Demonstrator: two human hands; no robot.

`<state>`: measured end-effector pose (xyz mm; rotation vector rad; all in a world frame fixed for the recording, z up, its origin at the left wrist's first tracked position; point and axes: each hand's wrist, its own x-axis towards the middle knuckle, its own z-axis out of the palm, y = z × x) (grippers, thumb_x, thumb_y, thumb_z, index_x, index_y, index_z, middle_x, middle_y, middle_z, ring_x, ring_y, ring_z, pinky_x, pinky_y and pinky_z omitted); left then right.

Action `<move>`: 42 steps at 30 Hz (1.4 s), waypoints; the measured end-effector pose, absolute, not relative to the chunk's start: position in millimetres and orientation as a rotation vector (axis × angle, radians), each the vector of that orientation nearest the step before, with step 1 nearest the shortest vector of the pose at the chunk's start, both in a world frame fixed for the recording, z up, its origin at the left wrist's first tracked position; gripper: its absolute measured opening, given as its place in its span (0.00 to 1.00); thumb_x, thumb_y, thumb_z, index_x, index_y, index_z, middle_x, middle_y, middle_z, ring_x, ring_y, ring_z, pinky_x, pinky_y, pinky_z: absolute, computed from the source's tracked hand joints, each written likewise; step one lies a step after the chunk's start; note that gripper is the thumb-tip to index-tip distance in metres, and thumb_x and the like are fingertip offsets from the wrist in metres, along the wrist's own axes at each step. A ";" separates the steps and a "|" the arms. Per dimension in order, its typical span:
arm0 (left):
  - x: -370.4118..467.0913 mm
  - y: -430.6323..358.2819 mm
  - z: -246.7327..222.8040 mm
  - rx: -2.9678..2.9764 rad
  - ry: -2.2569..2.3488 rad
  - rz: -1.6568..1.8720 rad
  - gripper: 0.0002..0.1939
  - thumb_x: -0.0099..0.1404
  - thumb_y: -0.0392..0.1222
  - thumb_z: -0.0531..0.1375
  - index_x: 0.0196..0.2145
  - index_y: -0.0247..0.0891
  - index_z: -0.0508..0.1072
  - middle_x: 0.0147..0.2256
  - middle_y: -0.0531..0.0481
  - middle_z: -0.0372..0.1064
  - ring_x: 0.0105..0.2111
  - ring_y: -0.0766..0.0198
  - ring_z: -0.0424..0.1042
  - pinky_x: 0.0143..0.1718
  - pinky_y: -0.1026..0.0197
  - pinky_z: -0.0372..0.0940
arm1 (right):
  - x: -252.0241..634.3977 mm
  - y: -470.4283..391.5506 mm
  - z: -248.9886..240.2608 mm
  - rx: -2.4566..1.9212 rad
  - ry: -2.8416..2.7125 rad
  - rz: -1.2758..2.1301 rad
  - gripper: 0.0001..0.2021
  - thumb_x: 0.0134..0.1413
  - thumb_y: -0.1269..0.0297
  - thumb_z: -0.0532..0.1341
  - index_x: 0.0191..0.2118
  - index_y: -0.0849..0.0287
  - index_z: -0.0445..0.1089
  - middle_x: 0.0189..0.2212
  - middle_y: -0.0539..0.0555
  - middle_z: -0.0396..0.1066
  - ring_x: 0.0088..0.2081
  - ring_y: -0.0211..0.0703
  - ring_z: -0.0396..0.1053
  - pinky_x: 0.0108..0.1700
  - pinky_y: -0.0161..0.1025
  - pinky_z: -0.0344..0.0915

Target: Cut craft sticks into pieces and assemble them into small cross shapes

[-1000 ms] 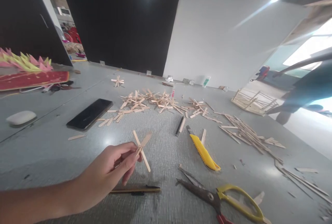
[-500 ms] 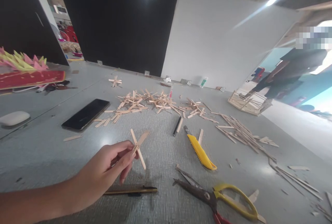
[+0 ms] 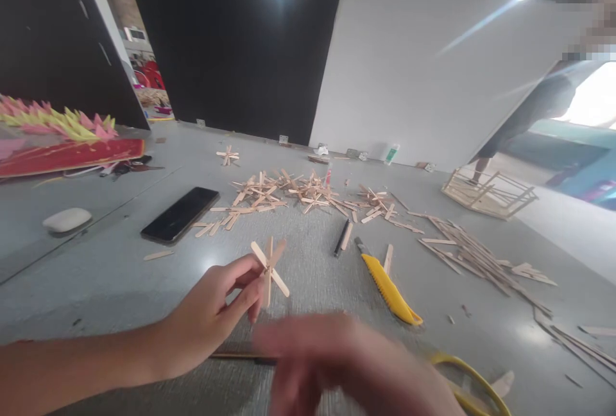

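Note:
Between thumb and fingertips, my left hand pinches a small star of crossed wooden craft sticks, held above the grey table. My right hand, smeared by motion, is close to the camera at the bottom middle; whether it holds anything does not show. Beneath the hands lies a thin brown rod, partly hidden. To the right rests a yellow box cutter with a craft stick beside it. Only a yellow handle of the scissors shows behind my right forearm.
Craft-stick stars and loose sticks are heaped mid-table. A phone and a white mouse-like object lie left. Thin wooden strips and a stick frame are on the right. A person stands behind the frame.
My right hand has come into view from the bottom right, covering most of the scissors. The star in my left hand has turned, showing more of its sticks. The camera view has shifted slightly left.

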<state>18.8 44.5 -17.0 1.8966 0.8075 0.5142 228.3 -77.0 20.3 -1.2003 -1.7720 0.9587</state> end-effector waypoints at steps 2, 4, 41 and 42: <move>18.7 45.2 -17.2 1.943 0.798 0.546 0.16 0.78 0.51 0.52 0.33 0.41 0.66 0.27 0.55 0.67 0.29 0.63 0.68 0.29 0.63 0.56 | 221.2 -63.7 31.6 -1.274 -1.668 0.877 0.16 0.62 0.67 0.64 0.55 0.47 0.74 0.32 0.47 0.78 0.28 0.36 0.75 0.31 0.32 0.72; 18.3 45.8 -18.0 1.987 0.755 0.605 0.16 0.79 0.49 0.51 0.35 0.40 0.69 0.29 0.54 0.69 0.31 0.64 0.68 0.32 0.63 0.58 | 221.1 -46.8 32.7 -1.384 -1.624 0.737 0.14 0.60 0.69 0.64 0.51 0.49 0.76 0.28 0.46 0.78 0.24 0.35 0.70 0.25 0.33 0.66; 20.7 48.6 -18.6 1.937 0.798 0.638 0.19 0.80 0.50 0.48 0.38 0.39 0.72 0.34 0.51 0.71 0.34 0.62 0.69 0.38 0.59 0.59 | 276.6 9.8 19.6 -0.839 -1.252 1.565 0.24 0.70 0.50 0.59 0.67 0.51 0.62 0.63 0.59 0.71 0.68 0.53 0.62 0.73 0.56 0.46; 20.8 48.8 -18.7 1.937 0.798 0.640 0.19 0.80 0.50 0.48 0.38 0.39 0.72 0.34 0.51 0.72 0.34 0.62 0.69 0.38 0.59 0.60 | 279.4 11.5 17.6 -0.906 -1.310 1.542 0.24 0.69 0.52 0.62 0.66 0.52 0.62 0.60 0.61 0.73 0.67 0.54 0.64 0.72 0.58 0.47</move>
